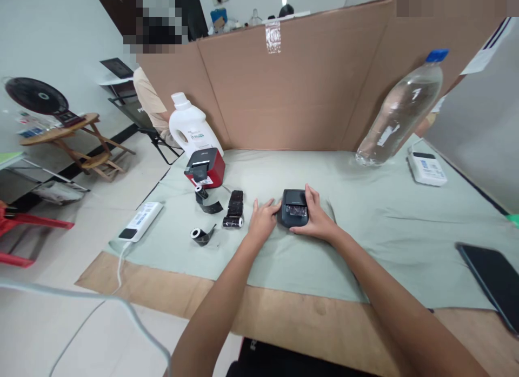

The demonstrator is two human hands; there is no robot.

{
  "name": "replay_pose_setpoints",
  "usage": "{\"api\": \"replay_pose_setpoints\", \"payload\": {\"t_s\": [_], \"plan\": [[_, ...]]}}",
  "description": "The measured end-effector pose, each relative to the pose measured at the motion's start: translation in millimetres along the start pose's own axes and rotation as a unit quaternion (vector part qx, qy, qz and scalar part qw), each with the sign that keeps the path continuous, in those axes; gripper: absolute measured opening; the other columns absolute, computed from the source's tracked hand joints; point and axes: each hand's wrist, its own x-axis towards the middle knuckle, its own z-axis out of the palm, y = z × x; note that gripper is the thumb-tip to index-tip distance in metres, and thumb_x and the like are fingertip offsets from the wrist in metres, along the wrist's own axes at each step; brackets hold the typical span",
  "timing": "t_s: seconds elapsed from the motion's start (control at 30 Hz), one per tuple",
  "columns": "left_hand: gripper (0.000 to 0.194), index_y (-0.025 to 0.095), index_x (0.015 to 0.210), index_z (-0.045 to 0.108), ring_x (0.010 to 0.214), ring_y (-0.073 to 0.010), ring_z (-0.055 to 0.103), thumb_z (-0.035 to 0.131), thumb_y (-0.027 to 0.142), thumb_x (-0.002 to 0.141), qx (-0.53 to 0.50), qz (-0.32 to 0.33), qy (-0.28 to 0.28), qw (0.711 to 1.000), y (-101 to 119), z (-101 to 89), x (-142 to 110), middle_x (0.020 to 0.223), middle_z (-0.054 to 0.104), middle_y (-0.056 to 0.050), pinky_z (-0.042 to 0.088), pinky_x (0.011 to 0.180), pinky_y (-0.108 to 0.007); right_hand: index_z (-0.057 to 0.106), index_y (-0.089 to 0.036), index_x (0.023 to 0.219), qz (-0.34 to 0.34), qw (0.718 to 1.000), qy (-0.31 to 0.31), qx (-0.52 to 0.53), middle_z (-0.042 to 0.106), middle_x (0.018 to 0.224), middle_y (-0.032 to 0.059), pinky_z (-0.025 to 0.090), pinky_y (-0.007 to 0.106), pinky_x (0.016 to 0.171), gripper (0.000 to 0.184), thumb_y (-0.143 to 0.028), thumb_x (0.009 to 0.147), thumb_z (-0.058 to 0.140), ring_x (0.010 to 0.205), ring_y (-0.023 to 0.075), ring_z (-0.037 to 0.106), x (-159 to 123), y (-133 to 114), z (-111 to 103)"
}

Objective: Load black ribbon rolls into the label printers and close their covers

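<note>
A small dark handheld label printer [298,210], with a window showing black material inside, sits on the green cloth in front of me. My right hand [318,217] wraps its right side, thumb along the near edge and fingers at the far corner. At the printer's left side is my left hand [264,219], fingers apart, one fingertip at its edge. Left of that hand lies a partly unrolled strip of black labels [234,206]. Two more small black rolls, one curling roll [207,201] and one nearer roll [198,235], rest beside it. A red and black printer [205,167] stands behind them.
A white jug [194,125] and a tilted clear bottle [405,112] stand before a cardboard screen [292,96]. White power banks lie left [141,221] and right [427,166]. A phone [490,282] is at the right edge. Behind the screen sits a person [152,96].
</note>
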Motion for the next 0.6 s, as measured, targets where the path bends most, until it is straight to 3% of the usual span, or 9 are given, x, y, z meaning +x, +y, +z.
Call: {"api": "replay_pose_setpoints", "payload": {"t_s": [0.17, 0.27, 0.37, 0.5, 0.6], "plan": [[0.066, 0.030, 0.137, 0.065, 0.142, -0.0184, 0.052, 0.041, -0.002, 0.085, -0.058, -0.012, 0.007, 0.998, -2, -0.2, 2, 0.138, 0.067, -0.002, 0.006, 0.129, -0.057, -0.019, -0.029, 0.162, -0.004, 0.999, 0.007, 0.031, 0.011, 0.164, 0.0184, 0.025, 0.065, 0.121, 0.143, -0.057, 0.067, 0.084, 0.157, 0.0406, 0.014, -2, 5, -5], [0.051, 0.029, 0.131, 0.068, 0.139, -0.0179, 0.054, 0.043, 0.007, 0.094, -0.103, -0.023, 0.015, 0.994, -3, -1.8, 2, 0.137, 0.068, -0.001, 0.005, 0.129, -0.055, -0.010, -0.029, 0.164, 0.000, 0.995, -0.013, 0.097, 0.016, 0.167, 0.0169, 0.023, 0.066, 0.122, 0.118, -0.053, 0.081, 0.070, 0.157, 0.0378, 0.017, -2, 17, -9], [0.037, 0.028, 0.130, 0.068, 0.137, -0.0192, 0.056, 0.045, 0.025, 0.103, -0.122, -0.038, 0.025, 0.991, -1, -3.5, 2, 0.137, 0.068, -0.002, 0.006, 0.129, -0.055, -0.002, -0.030, 0.166, 0.046, 0.977, -0.014, 0.208, 0.022, 0.169, 0.0142, 0.028, 0.062, 0.122, 0.097, -0.049, 0.090, 0.056, 0.156, 0.0327, 0.024, 1, 29, -8], [0.044, 0.029, 0.144, 0.056, 0.132, -0.0208, 0.060, 0.053, 0.039, 0.102, -0.122, -0.039, 0.015, 0.992, 3, -4.6, 0, 0.140, 0.066, -0.004, 0.004, 0.129, -0.055, 0.006, -0.032, 0.166, 0.075, 0.958, 0.020, 0.277, 0.023, 0.170, 0.0110, 0.035, 0.053, 0.122, 0.094, -0.056, 0.090, 0.056, 0.152, 0.0289, 0.036, 4, 31, -7], [0.048, 0.031, 0.146, 0.055, 0.139, -0.0225, 0.054, 0.057, 0.041, 0.099, -0.125, -0.027, 0.013, 0.992, 4, -4.9, 0, 0.145, 0.062, -0.004, 0.000, 0.128, -0.058, 0.026, -0.029, 0.162, 0.088, 0.957, 0.044, 0.274, 0.038, 0.164, 0.0118, 0.041, 0.051, 0.117, 0.086, -0.061, 0.089, 0.058, 0.144, 0.0299, 0.048, 13, 24, -13]]}}
